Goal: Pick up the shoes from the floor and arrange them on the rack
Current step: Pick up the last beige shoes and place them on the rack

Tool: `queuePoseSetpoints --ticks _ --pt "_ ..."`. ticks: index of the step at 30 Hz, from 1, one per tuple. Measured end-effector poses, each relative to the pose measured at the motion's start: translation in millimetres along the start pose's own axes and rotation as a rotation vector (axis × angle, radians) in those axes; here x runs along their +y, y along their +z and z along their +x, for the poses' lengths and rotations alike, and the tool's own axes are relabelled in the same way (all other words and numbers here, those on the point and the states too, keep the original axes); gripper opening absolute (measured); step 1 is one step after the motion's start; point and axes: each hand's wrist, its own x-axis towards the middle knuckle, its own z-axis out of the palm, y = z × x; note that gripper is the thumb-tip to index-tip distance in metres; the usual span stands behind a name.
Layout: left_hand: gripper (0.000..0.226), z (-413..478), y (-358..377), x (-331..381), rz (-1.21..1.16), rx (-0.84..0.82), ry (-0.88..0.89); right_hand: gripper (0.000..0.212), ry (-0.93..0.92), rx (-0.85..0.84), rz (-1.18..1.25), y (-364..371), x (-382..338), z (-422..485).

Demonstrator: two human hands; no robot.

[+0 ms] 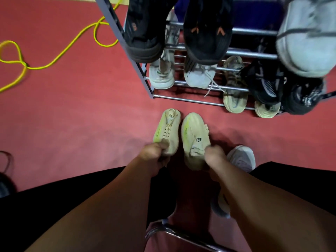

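Shoes are the whole business here, and the pair in play is pale yellow-green, one in each of the person's hands, low over the red floor (76, 115) just short of the rack.

Far left, a yellow cord (60, 53) loops across the floor, well clear of the work. Next comes the left hand (154, 155), clenched around the heel end of the left shoe (166, 130). That shoe's long axis runs away from the person toward the rack, toe leading, laces up, leaning slightly to the right. Just beside it, nearly touching, the right shoe (195, 140) runs almost parallel, toe also toward the rack, but rolled so that its side with a small round logo faces up. The right hand (215, 157) pinches it at the collar and heel. Whether either sole rests on the floor, I cannot tell.

To do this step well, I'd say roll the right shoe level first, so both go in sole-down, then carry them forward toes first as a pair.

The rack (181, 97) stands ahead and to the right, its lowest rails holding a white sneaker (161, 77), a grey-white one, a worn tan pair and dark trainers further right; black shoes (205, 33) hang over an upper tier. The open gaps on the bottom row look narrow, so a freer tier may suit better. A pale lilac shoe (240, 157) lies on the floor right of the hands, not yet collected.
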Motion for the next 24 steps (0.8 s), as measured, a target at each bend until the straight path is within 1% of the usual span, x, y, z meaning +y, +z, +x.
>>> queuePoseSetpoints --ticks 1,2,3,4,6,7,9,11,14,17,18,20,22,24 --pt "0.014 -4 4 2 -0.012 -0.006 0.005 0.044 -0.016 0.002 0.048 -3 -5 -5" --pt "0.008 -9 7 6 -0.027 -0.013 0.01 0.052 -0.02 -0.023 0.122 -5 -8 -9" --pt "0.004 -13 11 9 -0.037 -0.017 0.017 0.056 -0.022 -0.075 0.212 -9 -11 -15" --pt "0.005 -18 14 12 -0.042 -0.01 0.024 0.049 -0.004 -0.145 0.291 -12 -16 -23" --pt "0.007 -26 17 18 -0.043 0.007 0.053 0.024 0.058 -0.291 0.376 -19 -23 -37" --pt "0.01 -30 18 20 -0.049 0.004 0.068 0.023 0.079 -0.338 0.39 -23 -24 -40" --pt "0.017 -36 17 22 -0.091 -0.014 0.085 0.034 0.109 -0.427 0.438 -31 -27 -47" --pt "0.024 -38 15 21 -0.153 -0.029 0.092 0.036 0.131 -0.483 0.503 -38 -28 -52" --pt "0.035 -37 12 15 -0.256 -0.04 0.105 0.032 0.152 -0.498 0.648 -46 -24 -56" --pt "0.046 -31 11 11 -0.305 -0.06 0.132 0.039 0.138 -0.534 0.75 -50 -21 -56" --pt "0.045 -28 11 12 -0.322 -0.07 0.139 0.041 0.129 -0.546 0.754 -50 -23 -55" --pt "0.033 -23 11 17 -0.339 -0.103 0.143 0.041 0.093 -0.544 0.753 -50 -30 -51" --pt "0.017 -17 11 25 -0.347 -0.135 0.144 0.042 0.064 -0.511 0.748 -48 -42 -43" --pt "0.012 -11 11 33 -0.358 -0.159 0.144 0.046 0.049 -0.473 0.737 -45 -57 -32"
